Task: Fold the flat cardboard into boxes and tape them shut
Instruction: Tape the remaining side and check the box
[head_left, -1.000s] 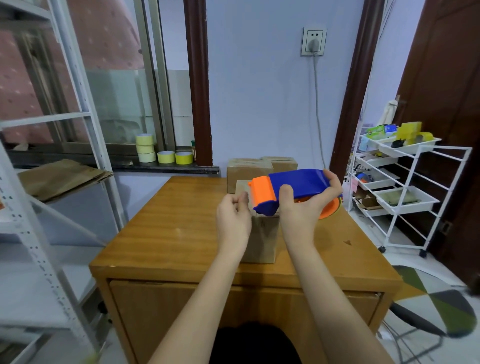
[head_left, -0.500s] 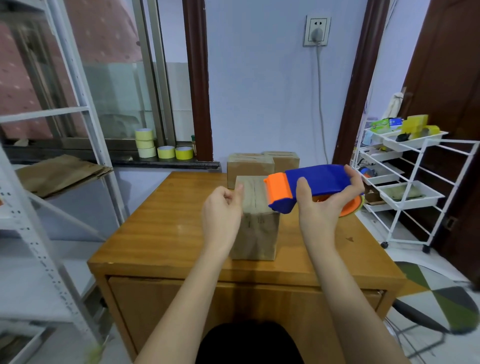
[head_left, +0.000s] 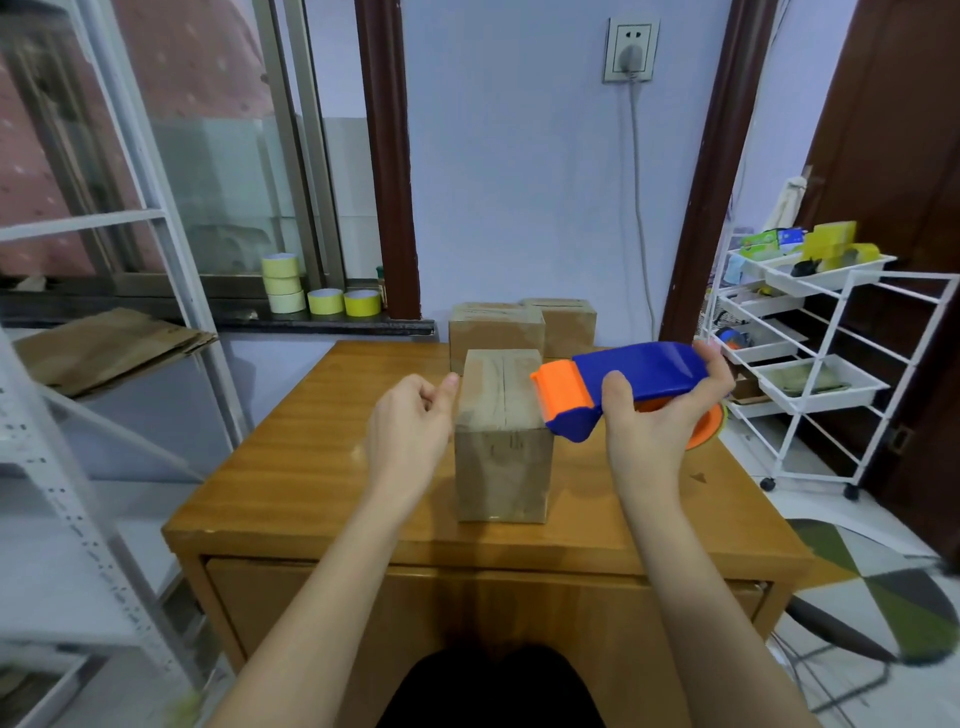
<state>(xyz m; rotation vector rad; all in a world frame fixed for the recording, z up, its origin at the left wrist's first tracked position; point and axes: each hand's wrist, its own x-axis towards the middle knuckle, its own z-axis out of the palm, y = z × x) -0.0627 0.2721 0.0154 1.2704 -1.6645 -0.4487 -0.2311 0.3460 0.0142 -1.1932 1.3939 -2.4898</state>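
Observation:
A folded cardboard box (head_left: 501, 441) stands upright on the wooden table (head_left: 322, 467), its top flaps shut with a seam down the middle. My right hand (head_left: 654, 426) grips a blue and orange tape dispenser (head_left: 618, 387) just right of the box's top, orange end towards the box. My left hand (head_left: 410, 431) hovers left of the box with fingers loosely curled and nothing in it; the thumb tip is close to the box's upper left edge.
Two more closed boxes (head_left: 496, 327) (head_left: 563, 322) stand at the table's back. Tape rolls (head_left: 283, 283) sit on the window sill. Flat cardboard (head_left: 109, 348) lies on a white shelf at left. A white wire trolley (head_left: 810, 364) stands at right.
My left hand has come off the box top and moved left. My right hand has carried the dispenser to the right, off the box top.

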